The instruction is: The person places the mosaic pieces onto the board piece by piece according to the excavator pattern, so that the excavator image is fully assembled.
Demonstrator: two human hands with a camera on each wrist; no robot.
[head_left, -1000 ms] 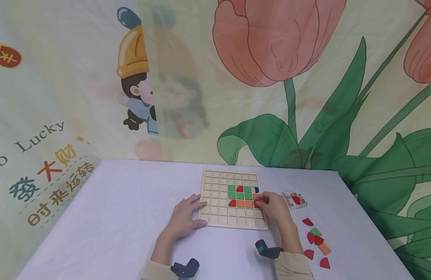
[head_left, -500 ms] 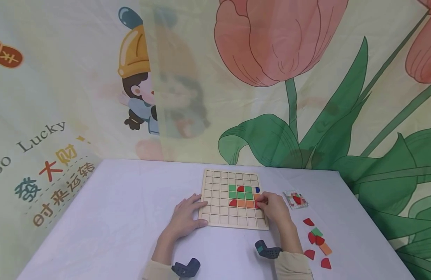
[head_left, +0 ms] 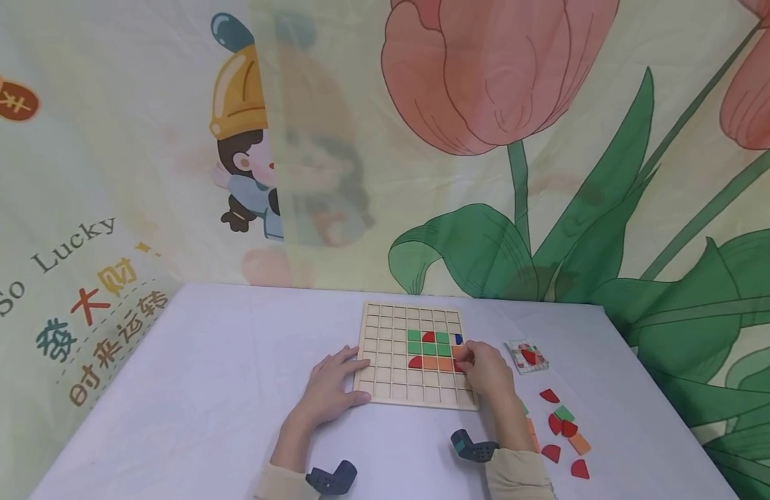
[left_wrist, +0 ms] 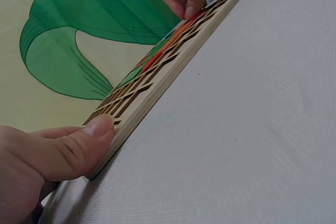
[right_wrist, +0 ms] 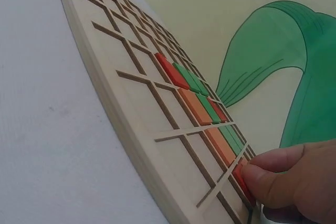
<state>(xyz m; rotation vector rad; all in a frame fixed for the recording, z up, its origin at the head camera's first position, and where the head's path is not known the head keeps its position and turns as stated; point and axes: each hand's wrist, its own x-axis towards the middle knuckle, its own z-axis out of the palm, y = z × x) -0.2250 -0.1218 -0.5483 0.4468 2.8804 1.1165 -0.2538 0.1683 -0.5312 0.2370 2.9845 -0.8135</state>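
A wooden grid board lies on the white table, with green, red, orange and blue tiles set in several of its squares. My left hand rests at the board's left edge, fingers extended. In the left wrist view its thumb presses on the front left corner. At the board's right side my right hand pinches a red quarter-round tile between thumb and forefinger, low at a square beside an orange tile. The fingertips partly cover the red tile.
Right of the board lies a small clear square case with red and green showing in it. Nearer, loose red tiles, a green tile and an orange tile are scattered. A patterned backdrop hangs behind the table.
My right hand stays at the red tile, while its forearm has shifted slightly left. Green and orange pieces now show beside the forearm. The left hand and board look unchanged.
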